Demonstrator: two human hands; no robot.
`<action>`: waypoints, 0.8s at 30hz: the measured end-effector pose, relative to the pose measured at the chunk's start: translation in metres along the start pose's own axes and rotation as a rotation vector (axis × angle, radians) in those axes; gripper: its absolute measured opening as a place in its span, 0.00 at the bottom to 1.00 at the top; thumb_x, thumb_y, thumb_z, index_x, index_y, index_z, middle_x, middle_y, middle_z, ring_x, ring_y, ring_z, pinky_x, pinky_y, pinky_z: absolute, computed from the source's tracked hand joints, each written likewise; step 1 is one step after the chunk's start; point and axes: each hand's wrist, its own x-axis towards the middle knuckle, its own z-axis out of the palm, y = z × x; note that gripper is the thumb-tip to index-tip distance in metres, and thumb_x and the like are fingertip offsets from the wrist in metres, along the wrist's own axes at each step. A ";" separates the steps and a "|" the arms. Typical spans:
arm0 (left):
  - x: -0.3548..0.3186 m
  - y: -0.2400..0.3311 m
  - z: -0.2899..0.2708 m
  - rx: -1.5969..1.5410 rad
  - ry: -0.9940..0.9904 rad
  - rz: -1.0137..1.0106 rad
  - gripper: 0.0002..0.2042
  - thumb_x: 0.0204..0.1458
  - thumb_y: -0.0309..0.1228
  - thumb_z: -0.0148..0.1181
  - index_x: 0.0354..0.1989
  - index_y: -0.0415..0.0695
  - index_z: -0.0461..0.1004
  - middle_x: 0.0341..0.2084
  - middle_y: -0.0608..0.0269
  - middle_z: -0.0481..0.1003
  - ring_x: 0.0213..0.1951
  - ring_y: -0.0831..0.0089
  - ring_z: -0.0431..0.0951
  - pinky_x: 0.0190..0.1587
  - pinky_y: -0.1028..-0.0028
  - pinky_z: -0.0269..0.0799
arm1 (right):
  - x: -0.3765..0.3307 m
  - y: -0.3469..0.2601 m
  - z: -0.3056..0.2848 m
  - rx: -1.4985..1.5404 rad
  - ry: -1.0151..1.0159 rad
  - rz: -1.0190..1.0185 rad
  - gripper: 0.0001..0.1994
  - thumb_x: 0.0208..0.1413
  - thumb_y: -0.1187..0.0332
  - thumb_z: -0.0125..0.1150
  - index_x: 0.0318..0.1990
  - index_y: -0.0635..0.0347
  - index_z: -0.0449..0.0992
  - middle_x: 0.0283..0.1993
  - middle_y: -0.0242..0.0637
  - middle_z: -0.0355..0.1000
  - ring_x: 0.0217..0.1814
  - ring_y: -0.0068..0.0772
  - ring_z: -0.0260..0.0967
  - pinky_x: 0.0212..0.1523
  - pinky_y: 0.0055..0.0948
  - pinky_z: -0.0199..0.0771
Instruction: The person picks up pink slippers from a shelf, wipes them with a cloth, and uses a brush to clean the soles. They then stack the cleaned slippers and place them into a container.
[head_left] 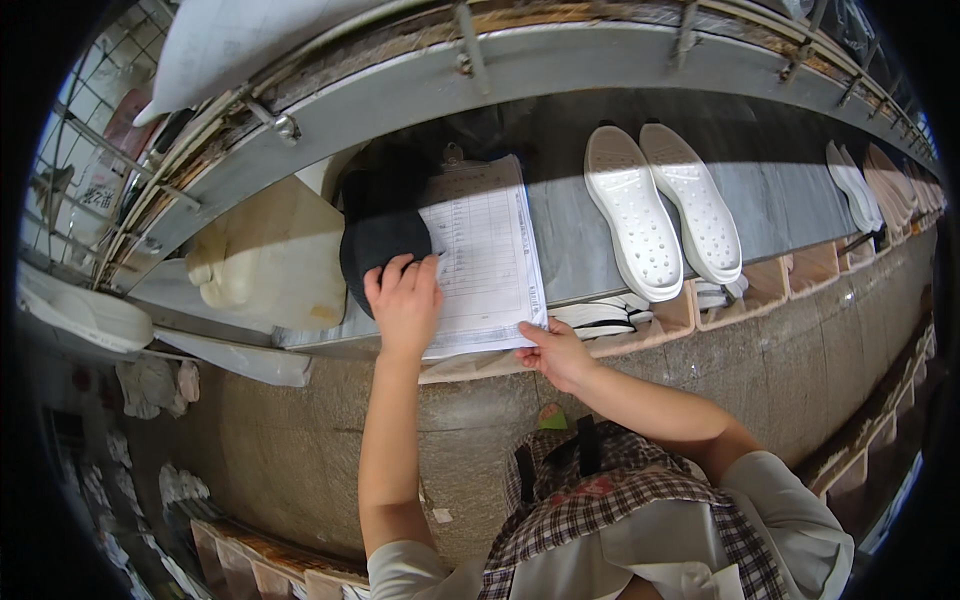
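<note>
A clipboard (452, 153) with a stack of white printed forms (490, 260) lies on the grey work surface in front of me. My right hand (555, 352) pinches the lower right corner of the forms between thumb and fingers. A black, round-edged thing like a cap (385, 235) overlaps the left side of the sheets. My left hand (405, 300) has its fingers bent over the near edge of this black thing, with the thumb hard to make out. Something small and pale beside its fingertips is too unclear to name.
A yellowish plastic jug (265, 255) stands left of the black thing. To the right lies a pair of white shoe soles (660, 215), with more soles (853, 190) farther off. Pinkish bins (745, 295) line the surface's front edge. A metal rail (400, 80) runs across the back.
</note>
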 end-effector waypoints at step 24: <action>-0.020 -0.014 0.001 -0.074 0.061 -0.085 0.15 0.43 0.26 0.62 0.42 0.46 0.73 0.32 0.65 0.76 0.47 0.68 0.71 0.49 0.59 0.56 | -0.089 0.034 -0.098 -0.176 0.156 0.221 0.19 0.56 0.55 0.57 0.46 0.59 0.69 0.40 0.37 0.74 0.35 0.25 0.72 0.33 0.23 0.71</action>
